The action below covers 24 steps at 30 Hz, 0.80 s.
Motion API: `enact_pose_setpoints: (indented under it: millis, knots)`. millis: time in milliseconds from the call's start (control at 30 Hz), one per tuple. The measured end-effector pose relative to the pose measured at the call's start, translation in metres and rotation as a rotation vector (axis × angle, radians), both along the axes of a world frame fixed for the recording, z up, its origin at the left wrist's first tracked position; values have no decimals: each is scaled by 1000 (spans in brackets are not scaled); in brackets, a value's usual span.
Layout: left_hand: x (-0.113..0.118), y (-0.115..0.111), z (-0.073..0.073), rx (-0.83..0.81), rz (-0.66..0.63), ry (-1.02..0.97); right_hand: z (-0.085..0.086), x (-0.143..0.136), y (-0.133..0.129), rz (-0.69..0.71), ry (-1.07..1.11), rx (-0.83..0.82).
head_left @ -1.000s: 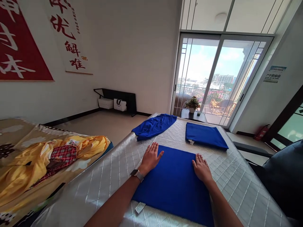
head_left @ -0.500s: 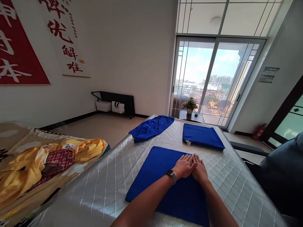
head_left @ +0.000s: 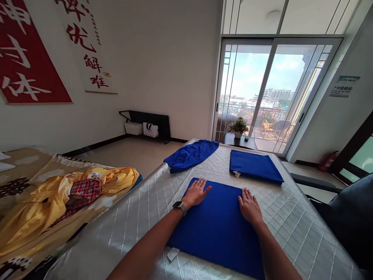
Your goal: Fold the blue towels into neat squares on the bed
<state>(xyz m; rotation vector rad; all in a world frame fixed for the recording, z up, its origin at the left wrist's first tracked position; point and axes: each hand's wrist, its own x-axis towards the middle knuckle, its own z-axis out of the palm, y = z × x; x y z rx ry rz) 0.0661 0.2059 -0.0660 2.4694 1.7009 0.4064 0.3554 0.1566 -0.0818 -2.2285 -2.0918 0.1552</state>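
Palms down, the left hand [head_left: 196, 193] and the right hand [head_left: 250, 206] lie flat, thumbs spread from the fingers, neither gripping anything. Under and between them is the flat blue cloth [head_left: 218, 229], running back from the fingertips toward the person, with the forearms reaching in over its 2 sides. Its left far corner is under the left hand, mostly on the fabric; the right hand straddles the right edge, some fingers out over the silver quilted cover [head_left: 140, 217]. Which way its long axis runs I cannot tell for certain, as the sides look nearly even. A white label [head_left: 173, 254] sticks out at the near edge, on the left hand's side (that wrist wears a watch [head_left: 180, 207]). Just beyond the right hand, nearer to it than to the left, sits a folded blue cloth [head_left: 256, 166]; beyond the left hand lies a crumpled blue cloth [head_left: 192, 156]. Well off to the left hand's left is yellow fabric [head_left: 49, 202].
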Motion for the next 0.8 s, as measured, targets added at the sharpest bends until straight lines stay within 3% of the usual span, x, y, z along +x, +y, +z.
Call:
enact_pose_setpoints:
  millis: [67,167,533,800]
  knots:
    - [-25,5,-2,-1,73,-1,-2,1,1,3,-2,-2]
    - [-40,9,-6,-4,102,-8,-4,2,1,7,-6,2]
    - [-37,10,-12,31,115,-28,-5,3,1,7,-2,18]
    - [-37,8,-7,-1,111,-51,-2,6,0,27,89,110]
